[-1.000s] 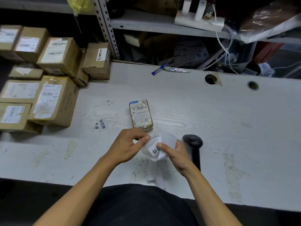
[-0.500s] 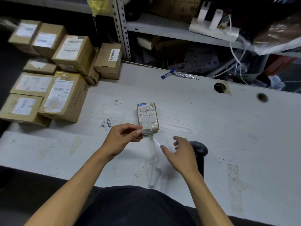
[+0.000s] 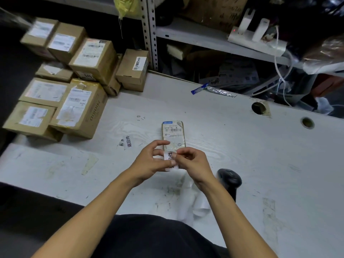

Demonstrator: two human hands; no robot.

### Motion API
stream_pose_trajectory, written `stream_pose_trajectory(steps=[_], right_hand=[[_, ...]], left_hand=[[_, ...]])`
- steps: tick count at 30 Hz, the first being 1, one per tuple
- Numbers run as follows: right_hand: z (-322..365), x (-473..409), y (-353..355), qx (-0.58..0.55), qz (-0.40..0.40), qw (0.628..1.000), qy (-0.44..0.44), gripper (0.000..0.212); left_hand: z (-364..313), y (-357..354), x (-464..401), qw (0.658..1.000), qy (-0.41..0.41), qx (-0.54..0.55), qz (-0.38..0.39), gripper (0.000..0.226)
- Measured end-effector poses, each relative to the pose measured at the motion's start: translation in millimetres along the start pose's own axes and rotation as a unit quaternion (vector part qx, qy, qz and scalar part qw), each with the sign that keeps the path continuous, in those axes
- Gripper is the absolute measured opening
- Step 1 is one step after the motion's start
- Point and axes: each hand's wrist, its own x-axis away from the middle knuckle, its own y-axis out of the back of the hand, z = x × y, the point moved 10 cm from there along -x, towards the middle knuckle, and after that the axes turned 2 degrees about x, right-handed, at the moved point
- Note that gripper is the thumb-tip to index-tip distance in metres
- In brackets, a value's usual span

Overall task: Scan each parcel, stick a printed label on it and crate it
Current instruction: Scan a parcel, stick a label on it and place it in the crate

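A small flat parcel (image 3: 173, 134) wrapped in tape, with a barcode label on top, lies in the middle of the white table (image 3: 242, 146). Just in front of its near end, my left hand (image 3: 150, 162) and my right hand (image 3: 193, 162) together pinch a small white printed label (image 3: 170, 158) with black characters. The label sits between the fingertips of both hands, partly hidden by them. A black handheld scanner (image 3: 229, 180) lies on the table to the right of my right wrist. White strips of label backing paper (image 3: 199, 203) trail on the table under my right forearm.
Several brown labelled cartons (image 3: 80, 110) are stacked at the table's left end. Another printed label (image 3: 128, 141) is stuck on the table left of the parcel. Two cable holes (image 3: 258, 108) lie at the back right. A cluttered metal shelf (image 3: 204, 38) stands behind.
My right hand let go of the paper strip, then came back up to the label. Both hands now pinch the label closer to the parcel's near end. The view shifted forward.
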Motion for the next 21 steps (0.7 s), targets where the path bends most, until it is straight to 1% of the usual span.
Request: stream_pose_trajectory(steps=[2,4,7,8,10,13,15,16,17,18,19,21], right_hand=[[-4,-2,7,-0.016,-0.04,0.999,-0.005,0.01],[-8,-4,14,-0.018,-0.073,0.997,-0.011,0.008],[-13,-13,23,0.026,-0.1,0.995,-0.013,0.009],[-13,-18,26,0.059,-0.112,0.992,-0.005,0.01],[-9,-32,30,0.131,-0.135,0.982,0.007,0.011],[-8,-55,33,0.211,-0.157,0.965,0.0,0.016],[-12,-65,37,0.229,-0.168,0.959,-0.013,0.017],[-16,-67,39,0.212,-0.169,0.962,-0.02,0.019],[-22,-68,40,0.183,-0.164,0.968,-0.037,0.031],[-28,-67,39,0.145,-0.158,0.975,-0.054,0.042],[-31,-66,38,0.124,-0.153,0.978,-0.071,0.046],[-32,-62,33,0.124,-0.149,0.979,-0.069,0.041]], left_hand=[[9,3,-5,0.998,0.024,0.042,-0.046,0.052],[15,8,-12,0.992,0.045,0.086,-0.083,0.04],[17,16,-26,0.985,0.044,0.104,-0.132,0.03],[14,20,-33,0.985,0.033,0.083,-0.151,0.029],[4,26,-46,0.983,0.008,0.004,-0.186,0.029],[-12,29,-67,0.965,-0.026,-0.16,-0.207,0.028],[-20,33,-75,0.935,-0.045,-0.28,-0.214,0.034],[-21,38,-78,0.92,-0.049,-0.322,-0.219,0.042],[-19,43,-80,0.913,-0.048,-0.342,-0.219,0.051],[-12,49,-84,0.916,-0.036,-0.342,-0.208,0.059],[-2,53,-88,0.931,-0.013,-0.315,-0.187,0.062],[21,53,-91,0.967,0.04,-0.219,-0.122,0.053]])
